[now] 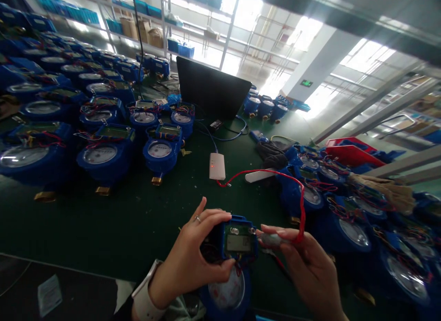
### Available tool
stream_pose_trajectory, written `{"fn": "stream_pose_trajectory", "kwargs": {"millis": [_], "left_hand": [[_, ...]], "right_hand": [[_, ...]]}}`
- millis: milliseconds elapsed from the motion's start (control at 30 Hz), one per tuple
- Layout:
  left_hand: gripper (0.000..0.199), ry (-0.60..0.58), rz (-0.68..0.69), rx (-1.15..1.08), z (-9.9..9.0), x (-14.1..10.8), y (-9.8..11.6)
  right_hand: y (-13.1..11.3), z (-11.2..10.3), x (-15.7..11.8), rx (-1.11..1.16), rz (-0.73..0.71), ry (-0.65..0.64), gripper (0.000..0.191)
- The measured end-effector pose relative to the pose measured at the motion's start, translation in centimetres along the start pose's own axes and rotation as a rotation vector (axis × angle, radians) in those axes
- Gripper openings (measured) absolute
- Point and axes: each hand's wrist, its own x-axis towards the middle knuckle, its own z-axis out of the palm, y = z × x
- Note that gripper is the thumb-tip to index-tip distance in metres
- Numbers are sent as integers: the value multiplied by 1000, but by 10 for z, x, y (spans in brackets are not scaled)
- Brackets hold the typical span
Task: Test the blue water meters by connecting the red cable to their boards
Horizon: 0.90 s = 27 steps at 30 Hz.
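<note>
down near the desk edge, left hand grips blue meter, heavy n hard; right hand pinches red-wire plug, thin n bendy.

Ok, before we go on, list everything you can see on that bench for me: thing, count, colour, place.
water meter in hand: one, blue, near edge of the bench, between both hands
red lead: one, red, runs from the white box to the right hand
white box: one, white with a red light, mid bench
bench mat: one, dark green
water meters at left: many, blue, in rows
water meters at right: many, blue, in a heap
laptop: one, black, back of bench
red tray: one, red, far right
shelving: blue bins and cardboard boxes, rear
left hand: ring on a finger, white wristband, grips the meter's top module
right hand: pinches the plug on the lead's end
</note>
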Motion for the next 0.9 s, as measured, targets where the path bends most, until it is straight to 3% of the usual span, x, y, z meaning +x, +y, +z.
{"fn": "stream_pose_trajectory", "kwargs": {"millis": [133, 300, 533, 667, 800, 900], "left_hand": [[71, 10, 98, -6, -1, -3, -5], [70, 6, 53, 3, -4, -2, -5], [77, -6, 37, 45, 0, -5, 0], [74, -35, -34, 43, -2, -2, 1], [61, -32, -161, 83, -3, 3, 1], [57, -60, -288, -27, -2, 4, 3]], "right_hand": [[3, -2, -6, -20, -68, -12, 13], [0, -1, -7, 21, -129, -60, 17], [-13, 19, -16, 120, 31, 162, 9], [-8, 18, -15, 97, 41, 141, 8], [3, 7, -11, 37, 14, 40, 12], [9, 1, -10, -24, 21, -5, 16]]}}
